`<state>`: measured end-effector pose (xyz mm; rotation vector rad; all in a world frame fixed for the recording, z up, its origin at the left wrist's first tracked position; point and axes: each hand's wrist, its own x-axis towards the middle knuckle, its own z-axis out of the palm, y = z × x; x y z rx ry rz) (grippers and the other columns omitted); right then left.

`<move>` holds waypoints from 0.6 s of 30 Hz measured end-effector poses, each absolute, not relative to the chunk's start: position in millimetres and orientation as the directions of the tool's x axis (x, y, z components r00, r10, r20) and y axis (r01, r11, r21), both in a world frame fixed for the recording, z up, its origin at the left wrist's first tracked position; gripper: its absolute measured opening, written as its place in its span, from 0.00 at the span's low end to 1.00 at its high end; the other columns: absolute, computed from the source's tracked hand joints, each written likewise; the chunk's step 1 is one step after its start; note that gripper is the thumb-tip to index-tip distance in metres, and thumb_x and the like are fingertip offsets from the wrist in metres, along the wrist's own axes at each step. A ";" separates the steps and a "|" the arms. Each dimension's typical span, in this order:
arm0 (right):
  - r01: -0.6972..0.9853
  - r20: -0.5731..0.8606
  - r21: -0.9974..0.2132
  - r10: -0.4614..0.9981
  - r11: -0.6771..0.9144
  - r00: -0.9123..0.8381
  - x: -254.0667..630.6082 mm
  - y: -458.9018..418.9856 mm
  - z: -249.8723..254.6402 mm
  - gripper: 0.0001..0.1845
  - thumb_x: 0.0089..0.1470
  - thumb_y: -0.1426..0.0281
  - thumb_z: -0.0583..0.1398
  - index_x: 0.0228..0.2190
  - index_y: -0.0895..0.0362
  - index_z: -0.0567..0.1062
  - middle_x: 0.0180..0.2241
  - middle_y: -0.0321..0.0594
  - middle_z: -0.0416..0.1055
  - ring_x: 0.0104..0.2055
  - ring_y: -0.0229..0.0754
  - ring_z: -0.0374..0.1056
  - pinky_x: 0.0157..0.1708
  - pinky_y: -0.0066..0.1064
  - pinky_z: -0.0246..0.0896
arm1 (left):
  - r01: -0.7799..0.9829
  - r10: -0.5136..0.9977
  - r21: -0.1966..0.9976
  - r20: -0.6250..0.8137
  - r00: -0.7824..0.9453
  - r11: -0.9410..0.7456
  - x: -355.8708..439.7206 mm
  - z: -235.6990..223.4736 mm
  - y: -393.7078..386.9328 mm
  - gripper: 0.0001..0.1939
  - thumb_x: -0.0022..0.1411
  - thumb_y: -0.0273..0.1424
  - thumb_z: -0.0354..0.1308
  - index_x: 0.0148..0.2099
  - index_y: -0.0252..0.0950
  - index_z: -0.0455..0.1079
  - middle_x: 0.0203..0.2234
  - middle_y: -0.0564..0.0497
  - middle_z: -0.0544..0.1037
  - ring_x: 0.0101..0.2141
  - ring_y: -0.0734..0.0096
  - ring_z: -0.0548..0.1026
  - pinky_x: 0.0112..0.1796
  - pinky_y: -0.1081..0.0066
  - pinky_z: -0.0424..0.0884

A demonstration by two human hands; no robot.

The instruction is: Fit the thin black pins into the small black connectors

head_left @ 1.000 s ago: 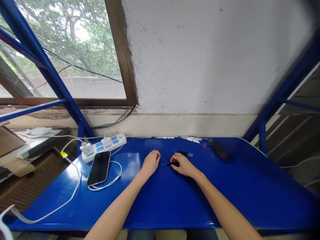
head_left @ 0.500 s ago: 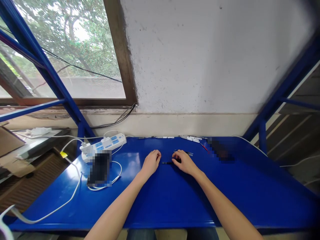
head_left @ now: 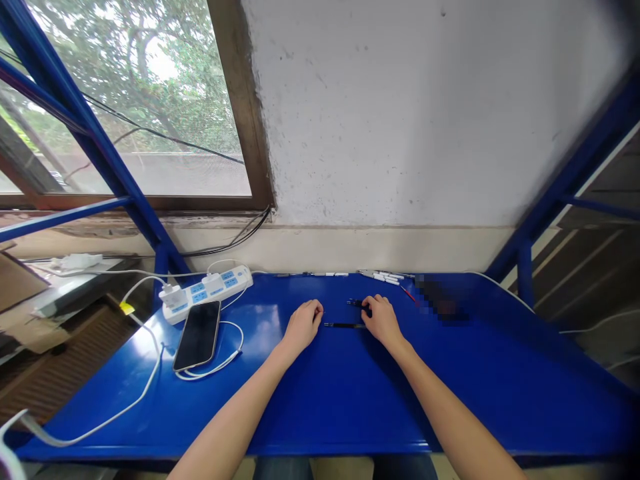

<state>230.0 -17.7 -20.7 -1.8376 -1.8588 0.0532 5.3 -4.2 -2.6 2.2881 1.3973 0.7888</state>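
A blue-painted bench [head_left: 320, 400] stands against a scuffed, whitewashed wall [head_left: 400, 113] with a cream band [head_left: 350, 250] along its foot. At ten o'clock, a mesh-screened window [head_left: 140, 100] in a brown wooden frame [head_left: 235, 100] lets in daylight and shows a leafy tree [head_left: 145, 67]. Blue steel struts [head_left: 65, 80] cross it, and matching blue steel struts [head_left: 575, 173] rise at two o'clock. Black cables [head_left: 245, 233] run beneath the sill.

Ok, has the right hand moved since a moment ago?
Yes, the right hand has moved rightward along the blue table, farther from the white power strip.
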 end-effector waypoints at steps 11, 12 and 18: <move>0.931 0.363 -0.354 0.930 0.085 0.053 231.0 -16.5 -25.1 0.07 0.50 0.77 0.58 0.33 0.57 0.72 0.32 0.44 0.66 0.37 0.47 0.60 0.38 0.36 0.54 | 0.693 0.886 0.553 0.275 0.373 -0.463 5.4 -3.5 -4.0 0.07 0.61 0.24 0.47 0.35 0.37 0.65 0.31 0.49 0.72 0.32 0.68 0.70 0.32 0.72 0.62; 0.934 0.368 -0.348 0.928 0.086 0.052 231.1 -16.3 -26.0 0.06 0.49 0.77 0.58 0.32 0.57 0.72 0.32 0.44 0.66 0.37 0.47 0.60 0.37 0.36 0.54 | 0.693 0.886 0.552 0.276 0.374 -0.464 5.6 -3.3 -4.3 0.07 0.60 0.24 0.47 0.35 0.37 0.66 0.31 0.49 0.72 0.32 0.68 0.70 0.32 0.72 0.62; 0.927 0.377 -0.362 0.925 0.099 0.049 231.4 -15.4 -28.0 0.04 0.49 0.76 0.60 0.29 0.56 0.72 0.30 0.43 0.66 0.36 0.46 0.60 0.37 0.34 0.54 | 0.679 0.884 0.567 0.289 0.367 -0.467 5.5 -4.4 -3.8 0.07 0.61 0.25 0.47 0.36 0.37 0.66 0.31 0.50 0.73 0.32 0.69 0.71 0.32 0.73 0.62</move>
